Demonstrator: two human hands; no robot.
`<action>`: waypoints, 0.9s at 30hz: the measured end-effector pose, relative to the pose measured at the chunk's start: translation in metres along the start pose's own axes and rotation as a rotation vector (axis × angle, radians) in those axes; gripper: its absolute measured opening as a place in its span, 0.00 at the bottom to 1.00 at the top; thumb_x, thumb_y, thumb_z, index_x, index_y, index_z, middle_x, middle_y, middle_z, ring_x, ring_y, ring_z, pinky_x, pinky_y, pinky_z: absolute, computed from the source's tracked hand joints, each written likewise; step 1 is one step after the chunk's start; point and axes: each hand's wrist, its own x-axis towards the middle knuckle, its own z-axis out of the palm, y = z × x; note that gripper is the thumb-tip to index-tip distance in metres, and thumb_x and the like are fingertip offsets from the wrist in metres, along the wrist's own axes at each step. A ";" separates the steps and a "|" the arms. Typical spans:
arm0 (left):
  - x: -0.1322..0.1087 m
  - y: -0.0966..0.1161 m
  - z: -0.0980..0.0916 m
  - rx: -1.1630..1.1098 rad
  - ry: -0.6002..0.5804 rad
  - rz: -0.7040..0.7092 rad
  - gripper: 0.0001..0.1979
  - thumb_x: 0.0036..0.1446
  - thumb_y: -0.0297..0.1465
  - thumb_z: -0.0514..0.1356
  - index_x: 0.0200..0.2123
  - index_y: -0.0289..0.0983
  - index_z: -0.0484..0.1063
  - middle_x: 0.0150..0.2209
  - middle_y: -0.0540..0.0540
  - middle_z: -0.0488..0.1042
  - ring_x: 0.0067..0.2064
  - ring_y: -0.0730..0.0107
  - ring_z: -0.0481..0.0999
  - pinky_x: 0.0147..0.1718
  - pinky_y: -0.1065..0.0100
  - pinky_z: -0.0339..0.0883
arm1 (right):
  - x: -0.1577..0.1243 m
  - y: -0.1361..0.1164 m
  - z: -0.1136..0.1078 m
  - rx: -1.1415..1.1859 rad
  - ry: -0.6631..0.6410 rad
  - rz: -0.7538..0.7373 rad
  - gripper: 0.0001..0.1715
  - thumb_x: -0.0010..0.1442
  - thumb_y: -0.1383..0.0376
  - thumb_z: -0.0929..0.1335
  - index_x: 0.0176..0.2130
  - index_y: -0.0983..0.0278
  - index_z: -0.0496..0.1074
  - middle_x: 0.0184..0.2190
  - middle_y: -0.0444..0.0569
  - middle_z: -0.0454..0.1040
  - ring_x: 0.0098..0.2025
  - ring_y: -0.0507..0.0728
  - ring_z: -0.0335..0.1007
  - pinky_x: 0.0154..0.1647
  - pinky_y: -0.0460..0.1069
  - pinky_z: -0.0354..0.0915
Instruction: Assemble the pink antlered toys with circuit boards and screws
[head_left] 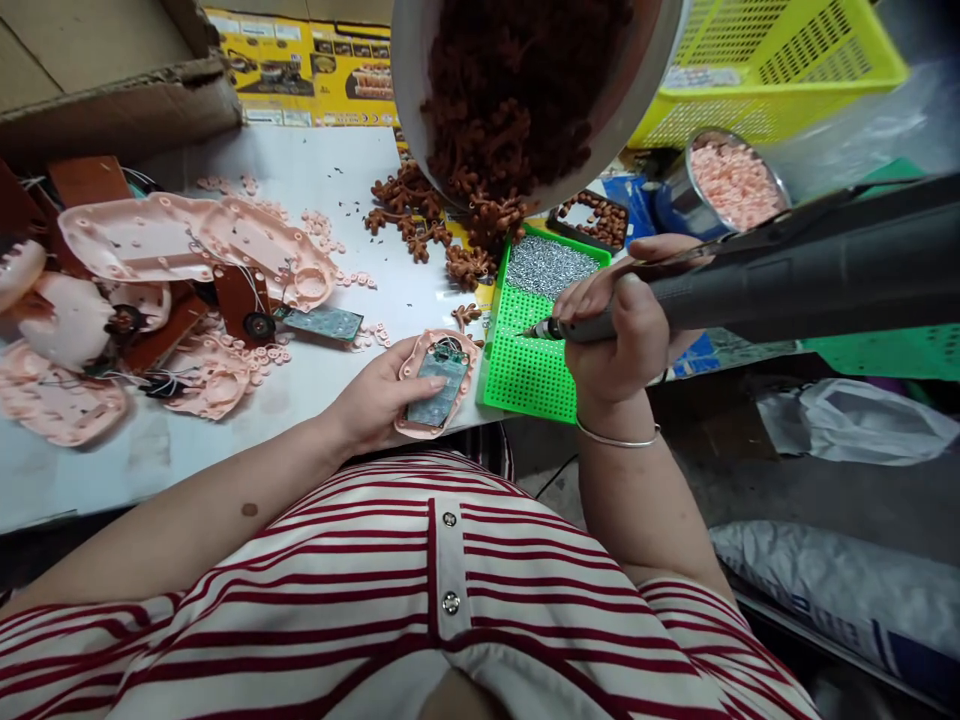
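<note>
My left hand (382, 392) grips a pink plastic casing (466, 365) near the table's front edge, thumb lying across the circuit board (439, 390) set inside it. Wrapped in my right hand (622, 330) is a dark electric screwdriver (750, 275), its body running off to the right. The tip points left over the green perforated basket (517, 375); whether a screw sits on it is too small to tell. Small silvery screws (551, 265) lie heaped at the basket's far end.
Pink shells (142, 240) with wires and boards pile up at left. A white bucket (660, 60) of brown branched pieces tips over the table's back. Behind on the right stand a yellow basket (750, 105) and a tin (675, 205) of small pink parts. A cardboard box (112, 105) occupies the back left.
</note>
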 end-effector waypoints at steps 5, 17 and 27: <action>0.003 0.001 0.003 -0.124 0.066 -0.127 0.27 0.47 0.27 0.72 0.52 0.34 0.72 0.37 0.41 0.81 0.36 0.59 0.82 0.36 0.63 0.76 | -0.005 0.016 0.000 -0.124 0.003 0.042 0.19 0.57 0.45 0.69 0.42 0.51 0.67 0.22 0.38 0.57 0.19 0.55 0.61 0.25 0.55 0.66; 0.007 0.002 0.001 -0.176 0.093 -0.094 0.22 0.48 0.25 0.71 0.47 0.32 0.74 0.38 0.41 0.82 0.35 0.64 0.81 0.38 0.64 0.76 | -0.008 0.035 0.002 -0.028 -0.062 0.036 0.15 0.60 0.49 0.71 0.42 0.53 0.72 0.20 0.36 0.59 0.16 0.53 0.59 0.21 0.51 0.64; 0.009 0.007 0.000 -0.231 0.044 -0.056 0.21 0.48 0.27 0.72 0.46 0.32 0.75 0.40 0.41 0.82 0.36 0.65 0.81 0.40 0.65 0.75 | -0.009 0.028 0.004 -0.097 -0.009 0.021 0.15 0.58 0.47 0.72 0.41 0.49 0.70 0.21 0.38 0.59 0.17 0.53 0.56 0.21 0.52 0.61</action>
